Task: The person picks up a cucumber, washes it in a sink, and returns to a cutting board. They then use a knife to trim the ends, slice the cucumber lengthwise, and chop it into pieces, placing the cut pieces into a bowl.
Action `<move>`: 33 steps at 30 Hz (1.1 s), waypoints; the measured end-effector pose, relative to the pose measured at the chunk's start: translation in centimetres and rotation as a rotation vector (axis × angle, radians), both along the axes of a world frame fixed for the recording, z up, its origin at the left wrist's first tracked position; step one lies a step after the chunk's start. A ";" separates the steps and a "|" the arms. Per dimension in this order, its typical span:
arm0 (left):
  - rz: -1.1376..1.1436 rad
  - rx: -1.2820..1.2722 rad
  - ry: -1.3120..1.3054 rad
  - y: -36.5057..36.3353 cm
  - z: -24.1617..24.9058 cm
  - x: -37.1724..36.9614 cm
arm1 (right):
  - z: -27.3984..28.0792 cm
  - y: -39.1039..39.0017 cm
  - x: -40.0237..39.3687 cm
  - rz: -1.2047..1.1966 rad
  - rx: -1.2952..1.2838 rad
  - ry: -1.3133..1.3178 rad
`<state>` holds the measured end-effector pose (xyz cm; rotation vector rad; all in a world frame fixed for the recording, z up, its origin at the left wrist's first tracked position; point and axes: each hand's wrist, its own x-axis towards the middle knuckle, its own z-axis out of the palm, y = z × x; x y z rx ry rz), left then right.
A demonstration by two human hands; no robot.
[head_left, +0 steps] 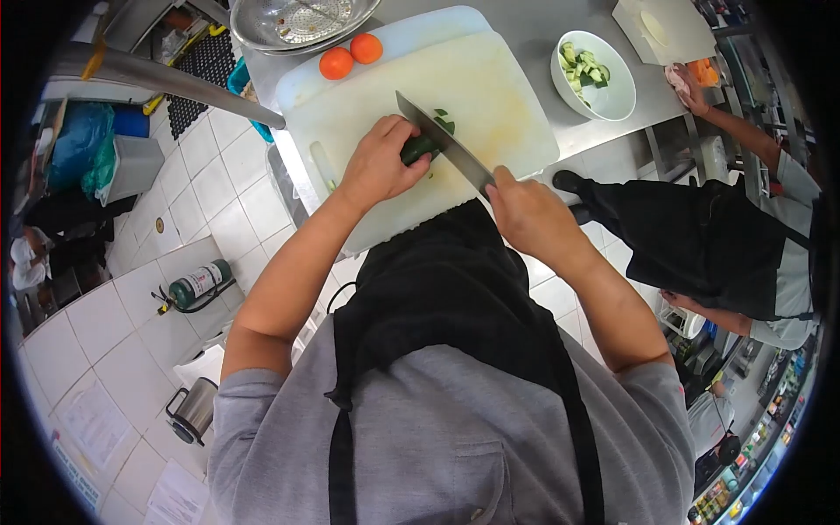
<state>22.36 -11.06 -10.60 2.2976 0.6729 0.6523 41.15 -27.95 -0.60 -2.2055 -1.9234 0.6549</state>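
My left hand is closed on a dark green cucumber lying on the white cutting board. In my right hand is the handle of a large knife, its blade slanting across the cucumber just right of my left fingers. Small green pieces lie beyond the blade. Two tomatoes, one beside the other, rest at the board's far left. A white bowl right of the board holds cut cucumber chunks.
A metal colander stands at the back left of the steel table. On the right, a co-worker in a black apron has a hand near an open box. A metal pole crosses at left.
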 end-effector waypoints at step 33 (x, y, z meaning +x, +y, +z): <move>0.033 0.019 -0.086 -1.4 -0.3 -2.7 | 3.6 -1.7 -2.1 0.056 -0.078 -0.020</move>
